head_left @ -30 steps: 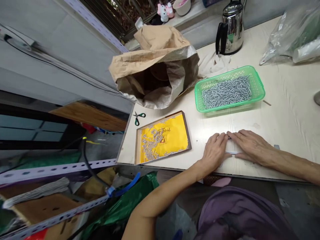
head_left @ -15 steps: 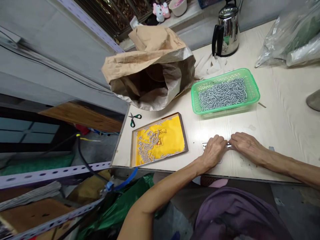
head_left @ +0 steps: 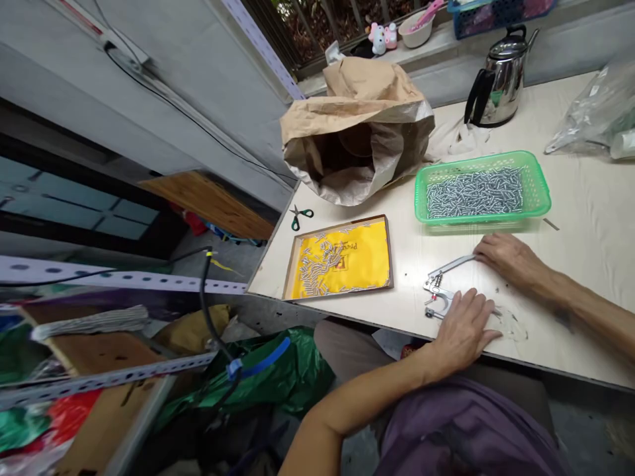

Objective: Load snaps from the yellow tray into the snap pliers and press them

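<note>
A pair of metal hand-press pliers [head_left: 438,289] lies on the table in front of me with its handles spread apart and a spring near the jaws. My left hand [head_left: 464,327] rests over the lower handle, holding it against the table with the fingers laid across it. The end of the upper handle [head_left: 454,264] is gripped by my right hand [head_left: 510,258], fingers curled round it. To the left, a shallow tray [head_left: 391,264] with a yellow lining holds many small metal pins, mostly on its left side. Behind my right hand, a green plastic basket [head_left: 543,198] contains many similar pins.
Scissors [head_left: 300,217] lie beside the tray. A large open paper sack [head_left: 357,112] stands behind it. Farther back are a steel kettle [head_left: 501,86] and a clear plastic bag [head_left: 590,119]. The table's front edge [head_left: 342,309] runs close to my left forearm.
The handles, earlier hidden under both hands, are now spread open. My right hand has lifted away with the upper handle, and my left hand has flattened over the lower one. The view has shifted left.
</note>
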`<state>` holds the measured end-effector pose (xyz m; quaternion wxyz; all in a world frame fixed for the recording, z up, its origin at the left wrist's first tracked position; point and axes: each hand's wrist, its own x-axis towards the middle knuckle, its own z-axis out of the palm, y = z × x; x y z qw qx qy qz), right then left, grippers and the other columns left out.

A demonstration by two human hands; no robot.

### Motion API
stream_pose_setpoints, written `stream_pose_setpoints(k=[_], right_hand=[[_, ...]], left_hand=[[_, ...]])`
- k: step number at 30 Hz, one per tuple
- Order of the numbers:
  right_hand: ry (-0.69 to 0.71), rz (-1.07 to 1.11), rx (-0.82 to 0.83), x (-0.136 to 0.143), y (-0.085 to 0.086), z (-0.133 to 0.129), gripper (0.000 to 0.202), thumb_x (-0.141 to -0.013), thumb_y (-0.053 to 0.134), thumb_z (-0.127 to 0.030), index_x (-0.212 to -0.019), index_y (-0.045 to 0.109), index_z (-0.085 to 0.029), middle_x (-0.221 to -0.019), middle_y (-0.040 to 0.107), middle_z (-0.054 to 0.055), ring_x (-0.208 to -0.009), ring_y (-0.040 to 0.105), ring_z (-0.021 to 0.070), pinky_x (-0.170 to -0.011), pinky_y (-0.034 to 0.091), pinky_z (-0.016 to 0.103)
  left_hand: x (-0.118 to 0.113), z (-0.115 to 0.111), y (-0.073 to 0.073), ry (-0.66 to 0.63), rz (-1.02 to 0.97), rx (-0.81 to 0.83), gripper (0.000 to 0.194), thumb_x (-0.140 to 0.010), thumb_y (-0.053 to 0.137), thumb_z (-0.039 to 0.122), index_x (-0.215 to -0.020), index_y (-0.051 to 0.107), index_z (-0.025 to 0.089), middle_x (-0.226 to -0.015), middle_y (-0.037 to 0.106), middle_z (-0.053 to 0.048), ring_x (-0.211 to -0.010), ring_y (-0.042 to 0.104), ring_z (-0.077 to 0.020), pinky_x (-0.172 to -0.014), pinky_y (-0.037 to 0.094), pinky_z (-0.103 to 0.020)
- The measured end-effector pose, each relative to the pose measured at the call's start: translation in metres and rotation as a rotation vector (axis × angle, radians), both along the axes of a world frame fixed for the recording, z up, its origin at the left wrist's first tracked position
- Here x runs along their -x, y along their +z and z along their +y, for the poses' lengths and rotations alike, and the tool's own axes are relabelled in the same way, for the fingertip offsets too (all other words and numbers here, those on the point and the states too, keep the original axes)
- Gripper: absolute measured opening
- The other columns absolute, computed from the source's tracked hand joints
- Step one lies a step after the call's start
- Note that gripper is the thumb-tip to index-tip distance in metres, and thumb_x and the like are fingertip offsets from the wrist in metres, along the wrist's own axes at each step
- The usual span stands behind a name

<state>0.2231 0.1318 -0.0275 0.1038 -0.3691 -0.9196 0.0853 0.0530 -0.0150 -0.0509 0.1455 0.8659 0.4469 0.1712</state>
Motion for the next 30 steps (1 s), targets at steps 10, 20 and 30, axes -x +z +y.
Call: stream_pose_setpoints(k=[10, 20, 30], right_hand=[[0.357, 0.023, -0.068, 0.086, 0.025, -0.048, 0.014, -0.087, 0.055, -0.014, -0.080, 0.065, -0.021, -0.083, 0.062, 0.005, -0.080, 0.049, 0.0192, -0.066, 0.033, 0.031], [0.447, 0.164, -0.291, 0.120, -0.004, -0.048, 0.036, -0.083, 0.036, 0.005, -0.068, 0.055, -0.022, -0.066, 0.054, 0.003, -0.068, 0.047, 0.0188, -0.063, 0.034, 0.033], [-0.180, 0.198, -0.340, 0.045, 0.077, 0.017, 0.053, -0.092, 0.016, -0.045, -0.104, 0.063, -0.023, -0.100, 0.055, 0.020, -0.088, 0.051, 0.0402, -0.064, 0.040, 0.053]], left_hand=[[0.002, -0.016, 0.015, -0.245, -0.051, -0.008, 0.039, -0.095, 0.046, 0.044, -0.114, 0.062, 0.014, -0.112, 0.068, -0.011, -0.112, 0.061, -0.0211, -0.101, 0.048, -0.033], [0.185, 0.030, 0.053, 0.689, 0.180, -0.166, 0.021, -0.093, 0.048, 0.018, -0.091, 0.069, 0.016, -0.088, 0.066, -0.008, -0.082, 0.058, -0.0178, -0.079, 0.050, -0.035], [0.250, 0.090, 0.043, 0.853, 0.456, 0.161, 0.020, -0.091, 0.052, 0.019, -0.088, 0.069, 0.009, -0.095, 0.064, -0.013, -0.099, 0.052, -0.0230, -0.084, 0.044, -0.033]])
